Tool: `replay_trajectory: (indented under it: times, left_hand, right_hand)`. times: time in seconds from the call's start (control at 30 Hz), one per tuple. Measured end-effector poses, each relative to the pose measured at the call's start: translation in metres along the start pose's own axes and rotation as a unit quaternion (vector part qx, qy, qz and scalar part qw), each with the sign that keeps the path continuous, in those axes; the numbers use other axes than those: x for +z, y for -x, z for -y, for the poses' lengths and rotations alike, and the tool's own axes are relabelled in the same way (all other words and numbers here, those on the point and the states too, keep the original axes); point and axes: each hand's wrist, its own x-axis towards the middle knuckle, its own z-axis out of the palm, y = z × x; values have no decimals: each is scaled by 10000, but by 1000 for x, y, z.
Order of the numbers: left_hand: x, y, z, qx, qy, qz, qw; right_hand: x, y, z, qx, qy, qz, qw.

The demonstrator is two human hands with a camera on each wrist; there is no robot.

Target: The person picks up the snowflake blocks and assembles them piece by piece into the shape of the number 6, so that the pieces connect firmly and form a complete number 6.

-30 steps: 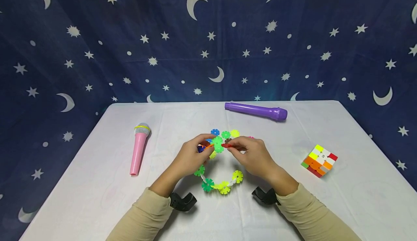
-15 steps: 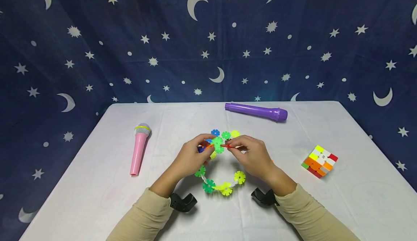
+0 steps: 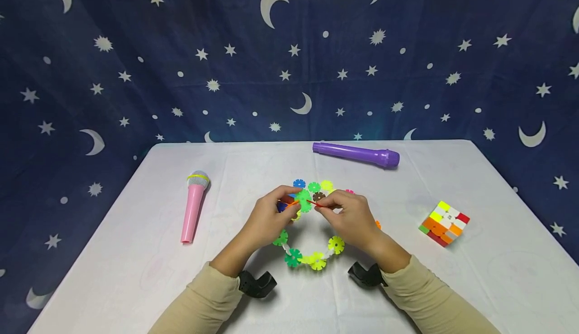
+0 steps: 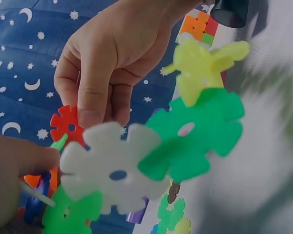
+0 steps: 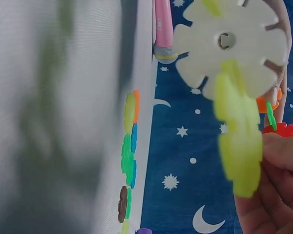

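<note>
From midway between the two hands, we see one pink toy microphone [image 3: 192,211] at nine o'clock. The left hand [image 3: 271,216] has thumb and fingers curled in, pinching one orange notched disc [image 4: 53,181] of a disc chain [image 3: 293,257], which bows round at six o'clock, showing two green discs and at least two yellow. The right hand [image 3: 350,216], fingertips nearly together, pinches one red notched disc [image 4: 60,124]. One purple toy microphone [image 3: 355,154] lies near half past one, one puzzle cube [image 3: 445,223] at three.
</note>
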Motion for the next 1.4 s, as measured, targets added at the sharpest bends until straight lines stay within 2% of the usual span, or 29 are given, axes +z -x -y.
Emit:
replay_trajectory:
  times: [0.13,0.27,0.37,0.43,0.57,0.73,0.83,0.93,1.07,1.2,1.4]
  left_hand:
    - [0,-1,1,-47,161,61,9998]
    - [0,-3,3,-167,357,121,9991]
    - [-1,-4,4,-267,428,154,9986]
    - [-3,-4,4,-316,440,158,9984]
    - [-7,-5,7,-388,472,174,9980]
    - [-10,-5,9,-442,339,290,9980]
    - [-11,-5,9,-461,270,355,9979]
    - [-11,-5,8,-497,277,404,9976]
    - [-10,-5,8,-532,280,447,9972]
    - [-10,-5,9,-532,289,467,9971]
    - [-10,-5,11,-562,325,455,9969]
  right_hand:
    - [0,1,0,112,-53,-11,9999]
    - [-2,0,0,283,-175,189,9993]
    - [-7,-3,1,642,-218,471,9966]
    - [-13,-6,0,1061,-134,712,9917]
    - [-29,-10,-10,1935,211,1190,9736]
    - [-46,-9,-33,2849,602,1795,9397]
    - [-52,-7,-45,3177,841,2121,9203]
    - [-54,-4,-54,3259,1071,2415,9077]
    - [-53,-1,-60,3044,1334,2795,9008]
    - [-52,1,-61,2885,1418,2921,9008]
    - [-49,2,-61,2978,1339,2897,8997]
